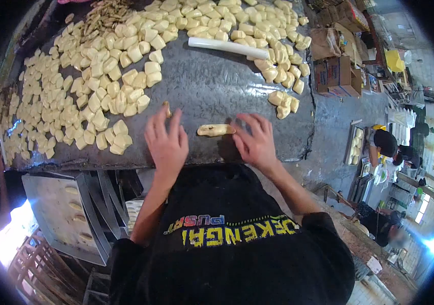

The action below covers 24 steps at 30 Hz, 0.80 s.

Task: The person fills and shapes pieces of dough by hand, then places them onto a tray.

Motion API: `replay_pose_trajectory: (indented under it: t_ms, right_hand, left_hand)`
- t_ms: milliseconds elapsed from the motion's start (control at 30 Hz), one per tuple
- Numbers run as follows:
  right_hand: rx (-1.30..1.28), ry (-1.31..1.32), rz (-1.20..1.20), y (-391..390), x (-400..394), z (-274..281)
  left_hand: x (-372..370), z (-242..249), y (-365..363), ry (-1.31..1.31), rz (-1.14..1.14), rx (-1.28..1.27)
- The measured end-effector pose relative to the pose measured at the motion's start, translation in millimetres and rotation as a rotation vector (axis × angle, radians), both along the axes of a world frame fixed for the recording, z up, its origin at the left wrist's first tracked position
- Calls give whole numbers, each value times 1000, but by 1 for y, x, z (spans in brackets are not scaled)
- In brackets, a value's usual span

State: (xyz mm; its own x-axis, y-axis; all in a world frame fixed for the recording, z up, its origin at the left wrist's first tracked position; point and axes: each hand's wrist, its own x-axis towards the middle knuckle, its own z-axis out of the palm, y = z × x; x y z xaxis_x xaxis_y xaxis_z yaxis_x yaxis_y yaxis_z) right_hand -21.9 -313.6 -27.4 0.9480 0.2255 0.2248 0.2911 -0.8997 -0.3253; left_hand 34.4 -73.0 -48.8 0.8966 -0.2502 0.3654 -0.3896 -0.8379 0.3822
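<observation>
A pale yellow, elongated roll of dough with a darker streak along its top (216, 130) lies on the dark grey worktable (212, 86), near its front edge and between the two hands. The right hand (255, 142) has its fingers spread, and its fingertips (236, 123) touch the roll's right end. The left hand (166, 143) rests flat and open on the table just left of the roll, clasping nothing, a small brownish scrap of dough (166, 108) at its fingertips.
</observation>
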Motion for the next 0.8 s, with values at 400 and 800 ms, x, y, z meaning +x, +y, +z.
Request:
replay_pose_trajectory:
  t_ms: [400, 800]
  right_hand:
    - [-459, -214, -27, -46, 188, -21]
    - [50, 81, 150, 6, 11, 29]
  left_hand:
    - [104, 15, 45, -138, 220, -23]
    - [1, 30, 20, 0, -632, 157]
